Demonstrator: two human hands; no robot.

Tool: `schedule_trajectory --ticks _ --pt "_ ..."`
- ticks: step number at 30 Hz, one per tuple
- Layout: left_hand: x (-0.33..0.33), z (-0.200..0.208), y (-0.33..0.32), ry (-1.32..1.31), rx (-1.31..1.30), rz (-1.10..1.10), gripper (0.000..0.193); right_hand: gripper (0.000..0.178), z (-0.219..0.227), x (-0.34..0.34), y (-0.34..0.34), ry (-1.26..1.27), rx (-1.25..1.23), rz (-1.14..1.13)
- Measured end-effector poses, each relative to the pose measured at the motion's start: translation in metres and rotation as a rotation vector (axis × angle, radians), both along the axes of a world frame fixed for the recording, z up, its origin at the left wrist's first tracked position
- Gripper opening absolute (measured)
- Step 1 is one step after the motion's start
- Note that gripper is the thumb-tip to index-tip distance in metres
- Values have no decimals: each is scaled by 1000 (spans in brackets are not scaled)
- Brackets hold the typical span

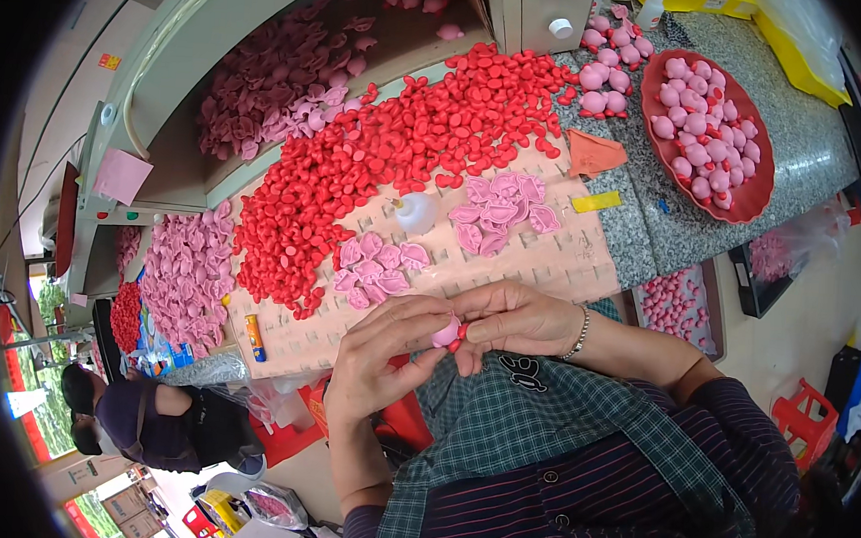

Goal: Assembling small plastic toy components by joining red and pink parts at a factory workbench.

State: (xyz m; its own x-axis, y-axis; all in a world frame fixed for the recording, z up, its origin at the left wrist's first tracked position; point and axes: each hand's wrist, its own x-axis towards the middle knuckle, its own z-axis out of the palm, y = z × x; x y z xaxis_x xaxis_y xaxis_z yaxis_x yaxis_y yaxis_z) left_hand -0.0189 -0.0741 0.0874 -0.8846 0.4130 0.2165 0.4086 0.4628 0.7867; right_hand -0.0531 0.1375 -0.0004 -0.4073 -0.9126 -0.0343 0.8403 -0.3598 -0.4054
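In front of my chest both hands meet over a small pink rubbery ball-shaped piece (pixel 445 332) with red bits (pixel 456 344) at its side. My left hand (pixel 383 352) is closed, its fingertips and thumb pinching the pink piece. From the right, my right hand (pixel 525 319) is closed too, thumb and fingertips on the red end. Just beyond the hands lie two loose groups of pink shell-like pieces, a nearer group (pixel 377 266) and a farther group (pixel 503 210). A white squeeze bottle (pixel 417 213) with a narrow tip stands between them.
A broad heap of red pieces (pixel 409 122) covers the far work mat. Pink pieces (pixel 189 271) pile up at left, near an orange glue-like tube (pixel 255 338). A red scalloped tray (pixel 762 189) holds pink-and-red figures on the granite top (pixel 637 231). Another person (pixel 165 416) sits at lower left.
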Motion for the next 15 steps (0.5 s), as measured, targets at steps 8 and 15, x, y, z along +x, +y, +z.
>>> schedule_trajectory --ticks 8,15 --pt "-1 1 -1 -19 18 -23 37 25 1 2 -1 -17 14 -16" --pt "-1 3 1 -45 -33 24 37 26 -3 4 -5 -68 -20 -60"
